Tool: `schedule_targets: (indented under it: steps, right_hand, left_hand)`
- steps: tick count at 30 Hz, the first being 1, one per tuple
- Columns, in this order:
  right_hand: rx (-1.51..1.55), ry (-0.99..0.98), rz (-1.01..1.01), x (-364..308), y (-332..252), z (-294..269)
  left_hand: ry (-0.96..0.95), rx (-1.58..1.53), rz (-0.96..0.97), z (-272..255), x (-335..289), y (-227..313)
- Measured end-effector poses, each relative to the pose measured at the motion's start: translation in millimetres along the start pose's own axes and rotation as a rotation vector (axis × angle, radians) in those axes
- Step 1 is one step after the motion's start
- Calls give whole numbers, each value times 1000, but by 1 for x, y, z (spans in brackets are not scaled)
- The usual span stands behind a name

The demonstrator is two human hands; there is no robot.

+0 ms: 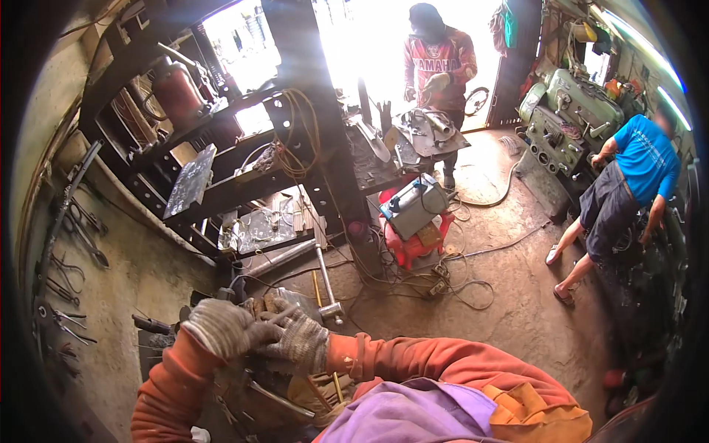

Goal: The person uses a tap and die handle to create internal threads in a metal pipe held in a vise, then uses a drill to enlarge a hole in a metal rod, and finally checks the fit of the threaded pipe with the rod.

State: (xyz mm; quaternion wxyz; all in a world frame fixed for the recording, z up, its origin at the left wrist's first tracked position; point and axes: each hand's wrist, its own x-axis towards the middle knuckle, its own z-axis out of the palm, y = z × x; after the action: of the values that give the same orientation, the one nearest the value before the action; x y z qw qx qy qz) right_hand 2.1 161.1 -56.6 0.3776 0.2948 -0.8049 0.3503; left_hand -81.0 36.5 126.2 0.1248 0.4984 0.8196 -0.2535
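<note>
My left hand (221,327) and my right hand (301,341), both in grey knit work gloves, meet over a cluttered work spot at the lower left. The left hand's fingers are bent and reach across to the right hand's fingers. Curled fingers close my right hand too. Whatever lies between them is hidden by the gloves. Just beyond them are brownish blocks and a grey metal piece (301,301). A long-handled hammer (331,308) stands to the right of these, beside a thin yellow rod (317,288).
A dark steel frame (295,44) rises ahead, with a coiled cable (299,136). A boxy machine (415,207) sits on a red stool (406,247); cables (473,292) trail over the floor. One person (439,66) stands beyond a bench, another (639,159) at a green machine (565,122). Tools (87,236) hang left.
</note>
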Motion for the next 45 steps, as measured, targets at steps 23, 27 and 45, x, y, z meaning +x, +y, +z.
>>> schedule_targets:
  steps: [23, 27, 45]
  right_hand:
    - [-115, -23, 47, -4, 9, 2]
    - [-74, 8, 34, 6, 7, -7]
    - [-115, -84, 16, 8, 6, -12]
  left_hand:
    - [163, -116, -2, 56, -16, -23]
    - [109, -771, -123, 49, -51, -2]
    - [481, -36, 176, 1, -8, -16]
